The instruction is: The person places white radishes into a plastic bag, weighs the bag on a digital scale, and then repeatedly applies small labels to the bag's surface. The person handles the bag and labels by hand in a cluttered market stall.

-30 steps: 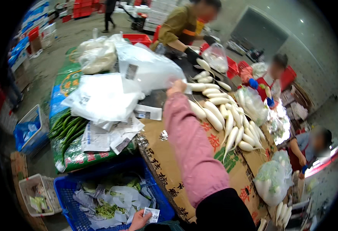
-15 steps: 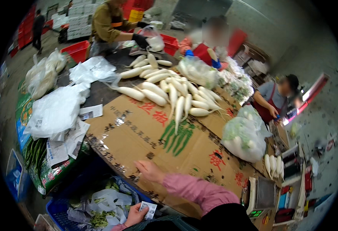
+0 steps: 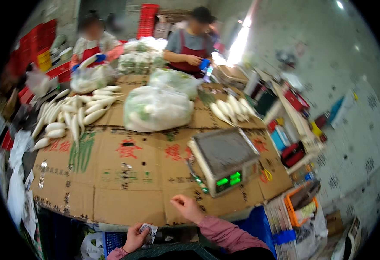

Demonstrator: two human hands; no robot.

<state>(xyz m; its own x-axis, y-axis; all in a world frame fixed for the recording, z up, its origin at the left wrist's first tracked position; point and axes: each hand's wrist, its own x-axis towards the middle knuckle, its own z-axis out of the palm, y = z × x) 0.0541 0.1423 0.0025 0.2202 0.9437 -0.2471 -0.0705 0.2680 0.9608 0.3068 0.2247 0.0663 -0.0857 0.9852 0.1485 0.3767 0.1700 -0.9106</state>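
Note:
My left hand (image 3: 133,238) is at the near table edge, its thumb and fingers pinching a small white printed label (image 3: 150,234). My right hand (image 3: 189,209) hovers over the near part of the cardboard-covered table (image 3: 129,203), fingers curled in and nothing visible in them. Just beyond it stands a weighing scale (image 3: 224,151) with a green lit display. Farther back, a clear plastic bag (image 3: 157,110) packed with white radishes rests on the cardboard. Loose white radishes (image 3: 71,110) are heaped at the left, and several more radishes (image 3: 231,109) lie behind the scale.
Two people in red aprons stand across the table; one holds a radish (image 3: 88,61) in blue gloves above a bag (image 3: 88,80). Yellow-handled scissors (image 3: 266,174) lie right of the scale. An orange basket (image 3: 300,203) sits at the right. A blue crate (image 3: 114,242) is below the edge.
My view has swung right, bringing the scale to the middle and the radish heap to the left. The label stays in my left hand. My right hand remains curled over the cardboard.

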